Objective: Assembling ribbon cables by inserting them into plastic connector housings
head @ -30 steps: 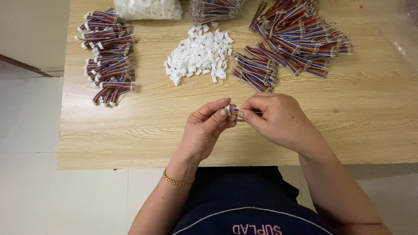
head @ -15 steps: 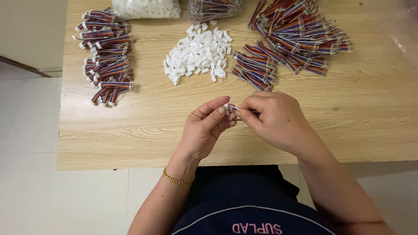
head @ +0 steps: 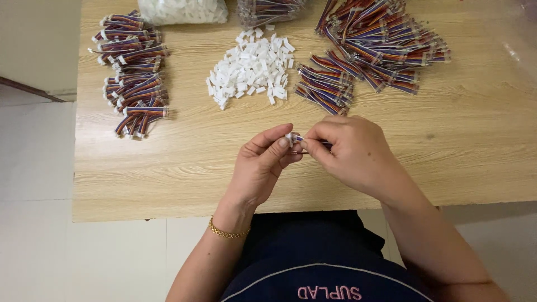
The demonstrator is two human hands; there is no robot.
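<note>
Head view, left hand (head: pixel 262 168) and right hand (head: pixel 349 154) pinching mostly hidden wire bundle (head: pixel 296 138), bags cropped above.

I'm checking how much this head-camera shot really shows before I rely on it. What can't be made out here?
- Head view: the white connector and striped wire end are mostly covered by the fingertips of the left hand and right hand; how they join cannot be told.
- Head view: the clear bag of white parts and the bag of wires are cut off by the top edge.
- Single pieces in the white connector pile are too small to tell apart.
</note>
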